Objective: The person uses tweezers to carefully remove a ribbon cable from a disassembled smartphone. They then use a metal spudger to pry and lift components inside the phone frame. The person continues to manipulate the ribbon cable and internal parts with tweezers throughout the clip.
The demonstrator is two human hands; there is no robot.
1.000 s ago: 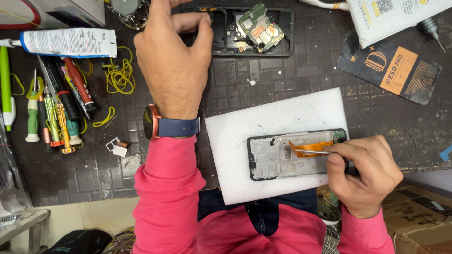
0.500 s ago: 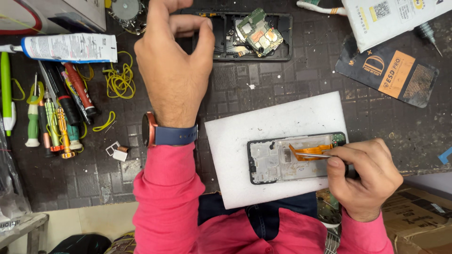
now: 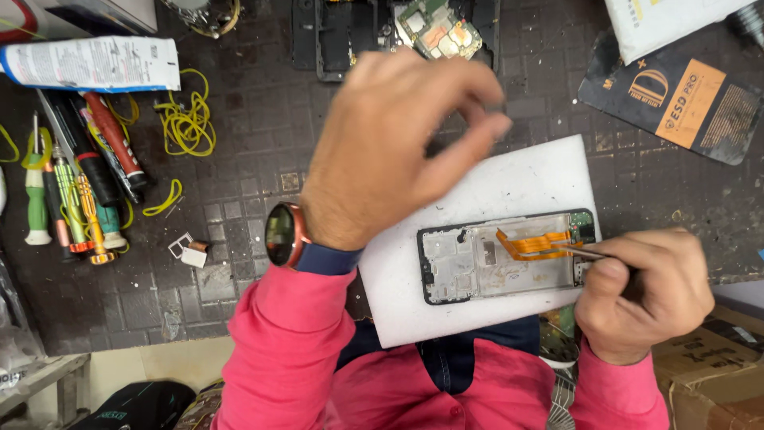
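Observation:
A dismantled phone frame (image 3: 477, 269) lies face down on a white foam pad (image 3: 493, 187). An orange flex cable (image 3: 532, 243) runs across its right part. My right hand (image 3: 646, 296) is closed on thin metal tweezers (image 3: 587, 253), and their tip touches the right end of the cable. My left hand (image 3: 390, 151) hovers above the pad's upper left. Its thumb and fingers are pinched together, and nothing shows between them. A round watch (image 3: 285, 235) is on that wrist.
A second opened phone with a green circuit board (image 3: 434, 28) lies at the top edge. Screwdrivers and pens (image 3: 79, 191), a yellow wire coil (image 3: 187, 119) and a white tube (image 3: 87, 64) fill the left. A black packet (image 3: 676, 95) lies top right, a small metal tray (image 3: 191, 253) near my left wrist.
My left hand has drawn back from the opened phone at the top toward the white pad, with its fingers now pinched. My right hand stays on the tweezers at the cable.

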